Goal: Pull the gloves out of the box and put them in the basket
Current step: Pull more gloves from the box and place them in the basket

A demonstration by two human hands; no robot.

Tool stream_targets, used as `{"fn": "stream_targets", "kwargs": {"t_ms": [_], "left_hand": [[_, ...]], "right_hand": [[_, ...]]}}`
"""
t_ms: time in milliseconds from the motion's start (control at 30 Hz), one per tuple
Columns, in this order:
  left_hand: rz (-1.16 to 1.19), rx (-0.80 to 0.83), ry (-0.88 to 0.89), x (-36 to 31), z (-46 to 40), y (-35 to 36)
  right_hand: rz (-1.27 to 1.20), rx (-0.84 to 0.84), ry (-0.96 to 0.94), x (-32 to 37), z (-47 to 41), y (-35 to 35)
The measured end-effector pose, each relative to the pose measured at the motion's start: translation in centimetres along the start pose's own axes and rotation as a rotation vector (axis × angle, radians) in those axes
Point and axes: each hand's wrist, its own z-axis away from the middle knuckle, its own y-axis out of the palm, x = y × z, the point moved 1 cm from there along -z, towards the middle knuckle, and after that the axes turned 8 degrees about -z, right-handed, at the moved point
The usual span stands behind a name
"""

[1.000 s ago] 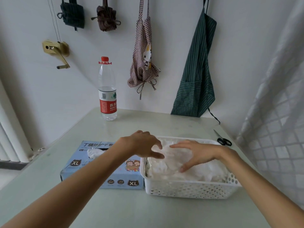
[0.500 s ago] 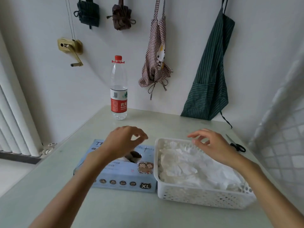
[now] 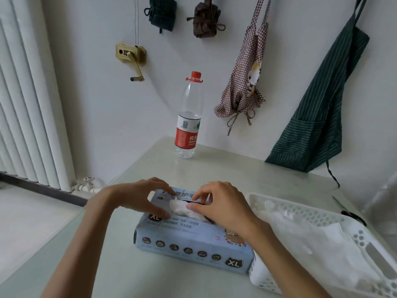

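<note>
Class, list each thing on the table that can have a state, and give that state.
Glove box: open on top, glove tuft showing.
Glove: partly out, pinched by right hand.
Left hand: fingers resting on box.
Basket: holds gloves.
Bottle: upright, capped.

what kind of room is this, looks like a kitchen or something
Probably a home kitchen or utility corner, not a workshop: two aprons hang on the wall, a radiator stands at left, and a water bottle sits on the table.
</note>
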Motion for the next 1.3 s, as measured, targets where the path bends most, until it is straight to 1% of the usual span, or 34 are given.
{"fn": "stream_targets", "kwargs": {"t_ms": [100, 133, 167, 233, 267, 300, 367, 433, 467, 500, 567, 633, 700, 733, 800, 867, 900, 967, 1000, 1033, 1133, 1233, 1300], "left_hand": [[-0.026, -0.01, -0.003, 0.1, -0.1, 0.0], [-0.032, -0.017, -0.008, 0.1, -0.4, 0.0], [-0.037, -0.014, -0.012, 0.1, -0.5, 0.1], [-0.048, -0.006, -0.011, 0.5, -0.6, 0.1], [-0.052, -0.004, -0.008, 0.4, -0.6, 0.0], [-0.061, -0.006, -0.011, 0.4, -0.6, 0.0], [-0.096, -0.021, -0.017, 0.1, -0.5, -0.1], [-0.107, -0.063, -0.032, 0.0, -0.3, -0.4], [-0.094, -0.1, -0.021, 0.0, -0.3, -0.5], [-0.066, -0.139, 0.001, -0.1, -0.2, -0.6], [0.053, -0.199, 0.086, -0.7, -0.1, -0.9], [0.171, -0.209, 0.17, -1.5, 0.0, -1.0], [0.203, -0.228, 0.249, -2.4, -0.1, -0.9], [0.218, -0.285, 0.293, -2.7, -0.3, -0.8], [0.319, -0.45, 0.35, -3.2, -0.6, -0.9], [0.429, -0.563, 0.326, -3.2, -0.8, -1.1], [0.454, -0.603, 0.31, -3.2, -0.9, -1.1], [0.459, -0.65, 0.273, -3.1, -1.1, -1.1], [0.455, -0.659, 0.25, -2.9, -1.2, -1.1], [0.457, -0.664, 0.227, -2.8, -1.2, -1.0], [0.472, -0.674, 0.162, -2.2, -1.3, -0.9], [0.478, -0.648, 0.151, -2.3, -0.9, -1.1], [0.507, -0.632, 0.157, -2.9, -0.6, -1.3]], "right_hand": [[0.005, 0.063, 0.016, -0.1, -0.3, 1.8], [-0.048, 0.036, 0.029, -0.3, -0.2, 1.9], [-0.144, -0.03, 0.046, -0.5, -0.2, 1.8], [-0.392, -0.224, 0.074, -1.0, -0.2, 1.0], [-0.478, -0.286, 0.081, -1.2, -0.3, 0.4], [-0.514, -0.287, 0.095, -1.3, -0.2, 0.0], [-0.569, -0.212, 0.12, -1.4, 0.1, -0.4], [-0.659, -0.248, 0.147, -1.7, 0.3, -0.4], [-0.7, -0.274, 0.177, -1.8, 0.4, -0.5], [-0.741, -0.266, 0.21, -1.8, 0.4, -0.6], [-0.808, -0.164, 0.261, -1.8, 0.4, -0.6], [-0.796, -0.089, 0.277, -1.6, 0.5, -0.4], [-0.717, -0.093, 0.261, -1.9, 0.5, -0.1], [-0.675, -0.108, 0.246, -1.9, 0.5, 0.0], [-0.648, -0.159, 0.217, -2.0, 0.5, 0.1], [-0.653, -0.198, 0.202, -1.9, 0.6, -0.1], [-0.666, -0.192, 0.197, -1.9, 0.6, -0.2], [-0.702, -0.072, 0.21, -1.7, 0.9, -0.4], [-0.681, -0.012, 0.218, -1.7, 1.0, -0.5], [-0.621, 0.006, 0.221, -1.9, 1.0, -0.6], [-0.45, -0.146, 0.215, -2.4, 1.3, -1.6], [-0.511, -0.227, 0.228, -3.3, 1.6, -2.7], [-0.475, -0.303, 0.255, -3.9, 1.8, -2.9]]}}
